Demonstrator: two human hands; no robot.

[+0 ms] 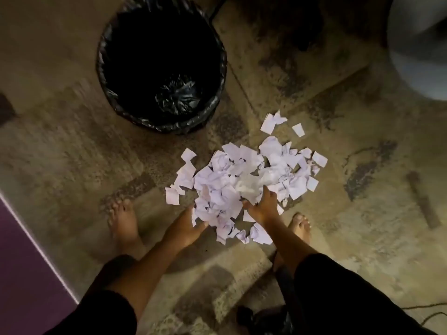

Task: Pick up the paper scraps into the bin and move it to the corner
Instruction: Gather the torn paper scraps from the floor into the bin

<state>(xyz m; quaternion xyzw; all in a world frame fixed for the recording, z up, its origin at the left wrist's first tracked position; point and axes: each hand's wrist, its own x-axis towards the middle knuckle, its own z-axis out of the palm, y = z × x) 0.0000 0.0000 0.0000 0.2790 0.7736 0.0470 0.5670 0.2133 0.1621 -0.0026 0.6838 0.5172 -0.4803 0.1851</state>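
A dimly lit floor is seen from above, covered by a worn beige carpet (314, 238) with dark mottled patches. A heap of white torn paper scraps (242, 175) lies in the middle of the view, with a few loose pieces scattered at its far right and left edges. A round bin (106, 56) lined with a crinkled black plastic bag is placed on the carpet just beyond the heap, to the far left of it and apart from it; its inside is dark and no paper can be made out in it. Two bare forearms with dark sleeves are reached down from the near edge. The left hand (186, 223) is pressed against the near left side of the heap, its fingers partly spread and tucked under the scraps, so how far they are curled cannot be told. The right hand (262, 206) is set into the near middle of the heap, its fingers bent around a bunch of scraps and partly hidden by them. Bare feet are planted on either side of the hands, the left foot (123, 221) well left of the heap and the right foot (301, 228) just right of the right wrist. A purple strip (21, 274) with a pale edge is seen at the near left. A pale rounded object (418, 49), blurred, is seen at the far right corner.
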